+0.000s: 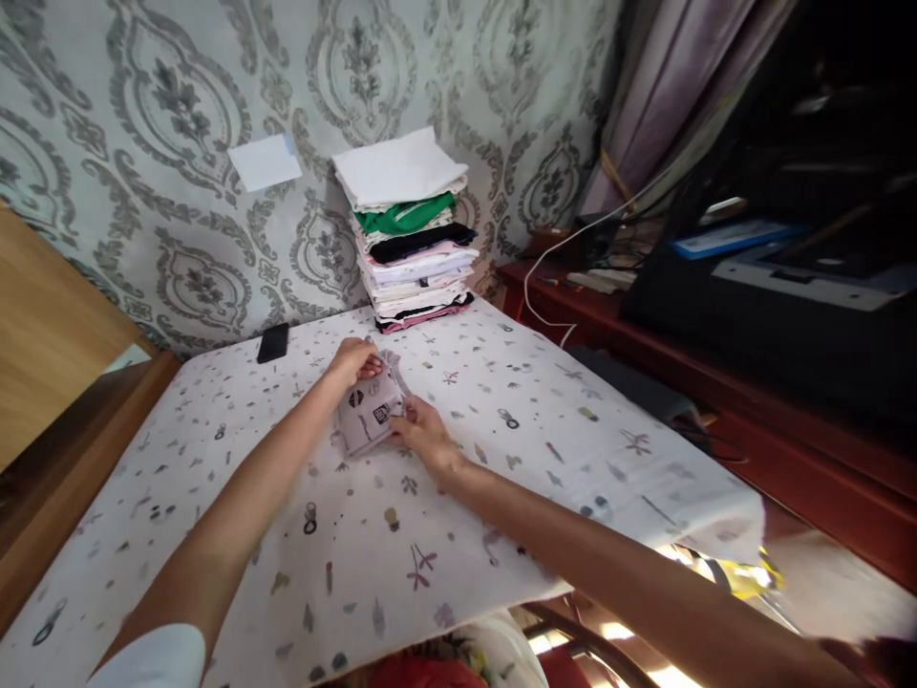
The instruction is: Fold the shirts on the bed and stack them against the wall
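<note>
A small greyish-pink package [367, 416] with black printing, in what looks like clear crinkled plastic, lies on the patterned white tablecloth [344, 564]. At its upper end, the fingers of my left hand [353, 362] are curled and pinch the wrapping's edge. My right hand [426, 438] grips the package's right edge, thumb on one side and fingers on the other. Just beyond both hands rises a tall stack of folded clothes [419, 268], mostly white, with green, black and pink layers.
Near the wall, a black phone [273, 343] lies on the table's far left. White paper [265, 162] is fixed to the wallpaper. To the right stand a red-brown cabinet [780, 440] and a large dark screen [809, 143], with a white cable [530, 277] hanging beside them.
</note>
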A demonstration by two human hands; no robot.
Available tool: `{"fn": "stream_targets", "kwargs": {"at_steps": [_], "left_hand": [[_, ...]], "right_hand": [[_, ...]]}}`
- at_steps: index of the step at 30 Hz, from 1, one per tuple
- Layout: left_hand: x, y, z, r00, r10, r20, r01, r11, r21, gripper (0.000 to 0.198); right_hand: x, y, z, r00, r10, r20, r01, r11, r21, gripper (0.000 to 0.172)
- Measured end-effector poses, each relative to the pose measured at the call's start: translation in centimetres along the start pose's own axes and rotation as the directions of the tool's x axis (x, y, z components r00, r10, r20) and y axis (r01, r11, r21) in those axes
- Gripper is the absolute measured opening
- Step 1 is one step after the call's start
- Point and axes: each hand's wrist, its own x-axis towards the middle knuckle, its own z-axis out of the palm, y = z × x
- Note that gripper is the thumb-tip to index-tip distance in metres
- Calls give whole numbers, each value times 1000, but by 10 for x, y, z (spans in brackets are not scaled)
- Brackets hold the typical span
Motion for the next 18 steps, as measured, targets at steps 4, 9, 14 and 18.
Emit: {"fn": "stream_targets", "kwargs": {"at_steps": [4, 9, 14, 18], "left_hand": [[3, -11, 23, 999, 12, 32, -14, 998, 67, 14], [-9, -19, 8, 982, 179, 61, -184, 979, 86, 8], [-16, -41, -9, 794, 521, 313, -603, 614, 510, 32], [-7, -54, 0, 809, 397, 433, -560, 301, 772, 58]], "right_hand": [[-1, -4, -19, 990, 140, 5, -139, 977, 161, 15], [3, -9, -24, 974, 223, -29, -210, 947, 242, 10], [2, -13, -24, 967, 253, -41, -232, 932, 279, 14], [-4, -21, -27, 957, 286, -41, -265, 926, 269, 18]]}}
